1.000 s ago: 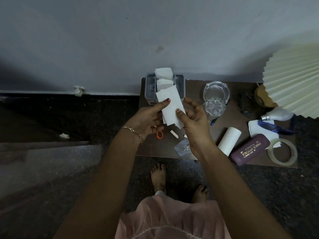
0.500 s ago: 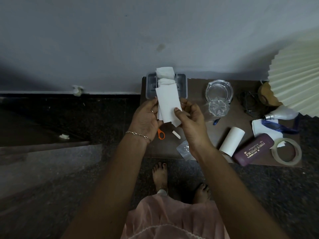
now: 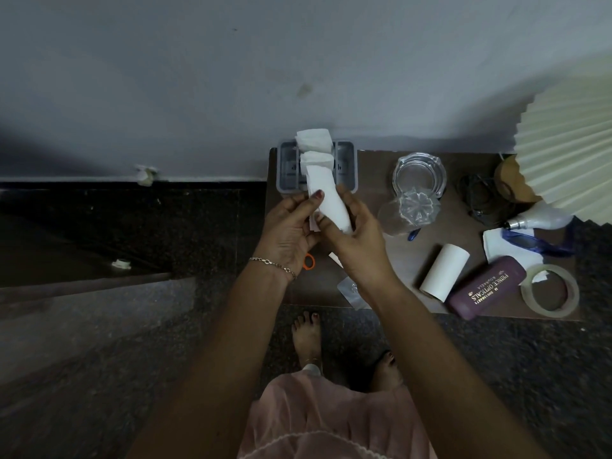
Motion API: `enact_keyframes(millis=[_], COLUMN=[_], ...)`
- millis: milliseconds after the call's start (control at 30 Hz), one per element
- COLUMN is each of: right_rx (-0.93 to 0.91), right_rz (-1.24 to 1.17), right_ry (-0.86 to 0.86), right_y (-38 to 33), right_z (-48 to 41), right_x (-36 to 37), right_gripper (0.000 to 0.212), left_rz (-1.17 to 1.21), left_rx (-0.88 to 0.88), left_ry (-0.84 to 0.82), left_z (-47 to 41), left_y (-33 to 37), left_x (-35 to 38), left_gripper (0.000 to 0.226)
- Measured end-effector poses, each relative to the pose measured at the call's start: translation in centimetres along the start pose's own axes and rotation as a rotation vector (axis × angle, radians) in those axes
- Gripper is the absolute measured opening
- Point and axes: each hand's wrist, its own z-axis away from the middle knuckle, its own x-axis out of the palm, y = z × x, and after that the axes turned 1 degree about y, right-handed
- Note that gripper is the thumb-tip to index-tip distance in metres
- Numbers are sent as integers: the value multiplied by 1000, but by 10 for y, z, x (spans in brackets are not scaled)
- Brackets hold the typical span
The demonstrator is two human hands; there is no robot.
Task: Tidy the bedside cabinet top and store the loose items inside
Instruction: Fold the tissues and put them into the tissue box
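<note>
The left hand [image 3: 288, 230] pinches a folded white paper [image 3: 326, 193] under its thumb while the right hand [image 3: 357, 240] curls round and hides the paper's lower end, above the cabinet top [image 3: 390, 260], with a grey box [image 3: 347, 167] just beyond the fingertips and only an orange scissor loop [image 3: 308, 261] showing below the left palm.

The only lettering I can read is on the purple case [image 3: 486, 286], lying on the table [image 3: 414, 246] well to the right of my fingers [image 3: 351, 204] and nearer me: "PRINCE OPTICALS" in pale capitals. Smaller lines run beside it, too fine to make out.
</note>
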Motion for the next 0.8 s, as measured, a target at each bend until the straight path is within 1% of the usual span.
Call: enact_keyframes(millis=[133,200,267,333,433,500,567,633,700,800], right_rx=[-15,-6,42,113,201,249,278,268,243,201], right_rz=[56,46,-21,-107,-241,-305,-349,-342,-320,-327], right_ry=[9,-1,13,32,56,75,82,70,44,13], right_y=[1,2,1,-3,-3,-2,-2,-2,-2,-3], right_z=[-3,-4,-3,-3,-5,-7,-8,-7,-5,-4], right_x=[-3,-3,-3,-4,-8,-11,-13,-16,-17,-18], right_gripper=[41,33,32,36,39,37,27,15,9,15], left_rz=[25,33,40,57,137,215,253,246,242,279], left_rx=[-6,-11,-20,-30,-44,-51,-56,-50,-47,-52], left_ry=[-2,8,21,30,35,43,54,61,60,32], left_z=[-1,-2,-3,-3,-3,-4,-5,-7,-8,-9], left_y=[-1,-2,-3,-4,-3,-2,-1,0,0,0], left_x=[-2,-3,-4,-4,-3,-4,-7,-9,-10,-13], left_gripper=[18,15,10,7,11,17,20,17,14,13])
